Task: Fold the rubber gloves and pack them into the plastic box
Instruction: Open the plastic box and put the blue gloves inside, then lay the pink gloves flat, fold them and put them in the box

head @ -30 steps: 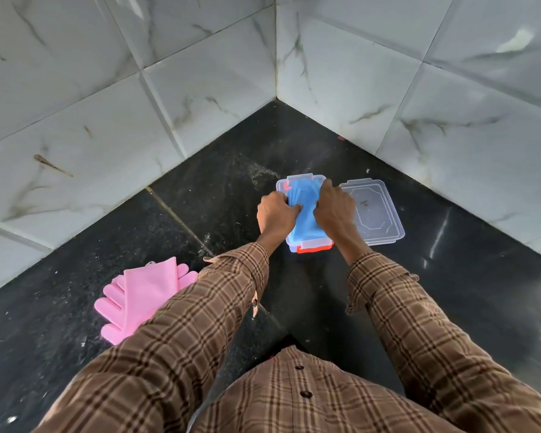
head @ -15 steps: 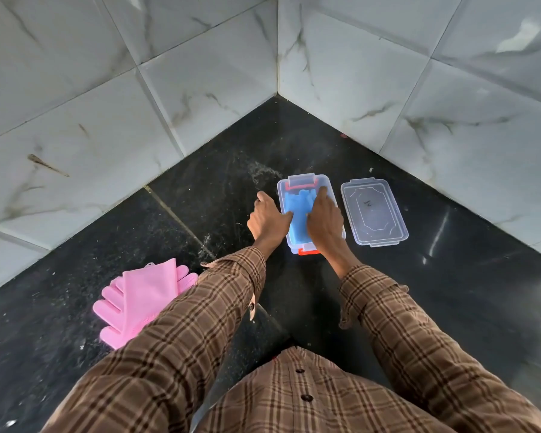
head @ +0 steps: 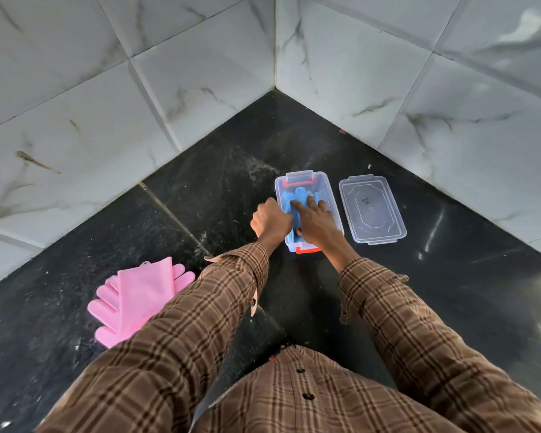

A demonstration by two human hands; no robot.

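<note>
Nearest the body, left side: pink gloves (head: 138, 300) lie folded on the black counter (head: 450, 292), well apart from the box, untouched. Further out, both hands work at the plastic box (head: 327, 195). Left hand (head: 270, 220) is curled at the box's left wall, seemingly pinching the blue gloves (head: 294, 198); exact grip hidden. Right hand (head: 314, 218) is flat, fingers spread, pressing the blue pair down inside the box. Rubber looks soft, light and springy, likely to unfold, so hold by the folded edge and keep pressure on. Just beside the box on the right: clear lid (head: 372, 209), off.
</note>
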